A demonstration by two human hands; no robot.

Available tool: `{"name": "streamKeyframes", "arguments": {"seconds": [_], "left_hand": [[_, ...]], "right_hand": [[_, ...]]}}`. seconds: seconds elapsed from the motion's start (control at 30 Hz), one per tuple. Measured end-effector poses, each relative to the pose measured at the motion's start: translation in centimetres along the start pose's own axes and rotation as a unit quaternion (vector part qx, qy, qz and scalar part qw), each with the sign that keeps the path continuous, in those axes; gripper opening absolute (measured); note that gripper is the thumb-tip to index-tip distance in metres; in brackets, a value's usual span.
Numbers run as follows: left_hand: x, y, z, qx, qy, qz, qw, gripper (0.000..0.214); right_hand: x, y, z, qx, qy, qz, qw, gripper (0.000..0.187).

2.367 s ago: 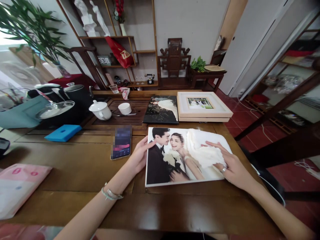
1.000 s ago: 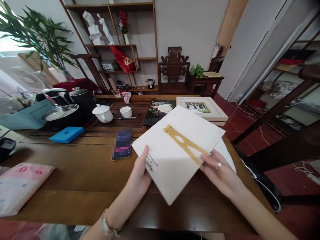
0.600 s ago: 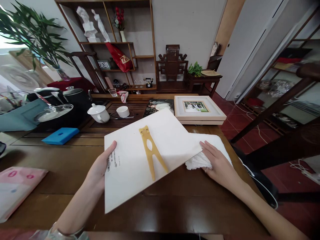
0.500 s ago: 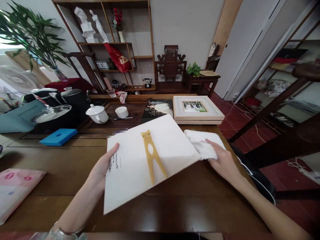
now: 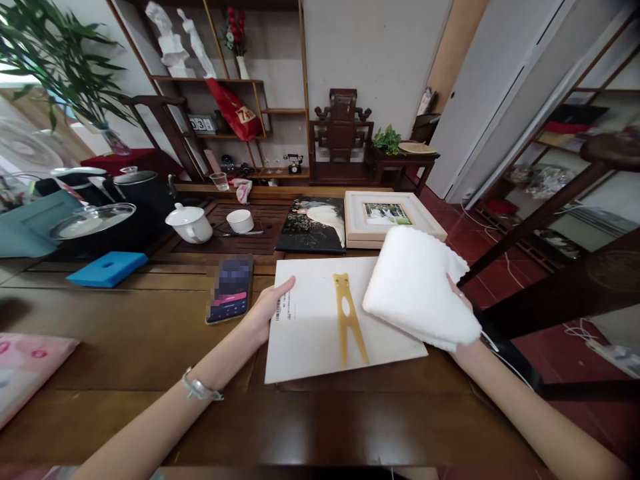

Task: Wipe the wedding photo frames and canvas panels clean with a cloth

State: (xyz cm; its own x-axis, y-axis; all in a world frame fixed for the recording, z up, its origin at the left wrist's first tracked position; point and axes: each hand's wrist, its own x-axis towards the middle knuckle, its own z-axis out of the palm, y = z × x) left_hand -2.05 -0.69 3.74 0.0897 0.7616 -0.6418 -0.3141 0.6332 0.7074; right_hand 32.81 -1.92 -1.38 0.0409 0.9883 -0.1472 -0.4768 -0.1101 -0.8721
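Observation:
A flat white panel [image 5: 310, 340] lies low over the table, its printed barcode side up. On it is a tan cat-shaped piece [image 5: 345, 313] with two long legs. My left hand [image 5: 270, 303] grips the panel's left edge, thumb on top and the other fingers hidden underneath. In my right hand [image 5: 463, 303] is a folded white towel [image 5: 415, 287], which covers the panel's right part; most of those fingers are behind the cloth. A phone [image 5: 231, 290] with a lit screen rests left of the panel.
Behind the panel are a dark photo panel [image 5: 310, 223] and a pale framed picture [image 5: 425, 223]. A blue block [image 5: 107, 268], a lidded white cup [image 5: 190, 223], a small white bowl [image 5: 241, 221] and a dark pot [image 5: 95, 230] stand at left. A pink packet [image 5: 35, 367] lies front left.
The panel has moved right and lower, flattening out and uncovering the phone. My right hand has brought the towel up from beside the panel to over its right part.

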Motion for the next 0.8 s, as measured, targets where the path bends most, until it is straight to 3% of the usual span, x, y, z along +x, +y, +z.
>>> {"name": "streamKeyframes", "arguments": {"seconds": [0.13,0.3,0.47,0.53,0.6,0.7,0.8], "left_hand": [[1.0,-0.2,0.8,0.031,0.007,0.035,0.999,0.022],[2.6,-0.6,1.0,0.058,0.021,0.117,0.991,0.020],[3.5,-1.2,1.0,0.073,0.064,0.164,0.982,0.054],[3.5,-1.4,0.8,0.136,0.076,0.204,0.967,0.062],[3.3,-1.5,0.5,0.255,0.089,0.266,0.925,0.064],[3.2,-1.5,0.0,0.437,0.102,0.345,0.824,0.057],[3.0,-1.4,-0.4,0.539,0.122,0.366,0.749,0.048]], "right_hand": [[-1.2,1.2,1.8,0.063,0.038,0.040,0.996,0.031],[-2.2,0.9,3.4,0.112,0.075,0.061,0.989,0.030],[-2.4,0.4,5.0,0.164,0.133,0.081,0.974,0.028],[-2.4,0.3,5.4,0.171,0.145,0.084,0.971,0.027],[-2.4,0.1,5.7,0.177,0.153,0.089,0.968,0.026],[-2.4,0.2,5.8,0.181,0.154,0.094,0.967,0.028],[-2.5,0.4,5.7,0.182,0.150,0.092,0.967,0.031]]}}
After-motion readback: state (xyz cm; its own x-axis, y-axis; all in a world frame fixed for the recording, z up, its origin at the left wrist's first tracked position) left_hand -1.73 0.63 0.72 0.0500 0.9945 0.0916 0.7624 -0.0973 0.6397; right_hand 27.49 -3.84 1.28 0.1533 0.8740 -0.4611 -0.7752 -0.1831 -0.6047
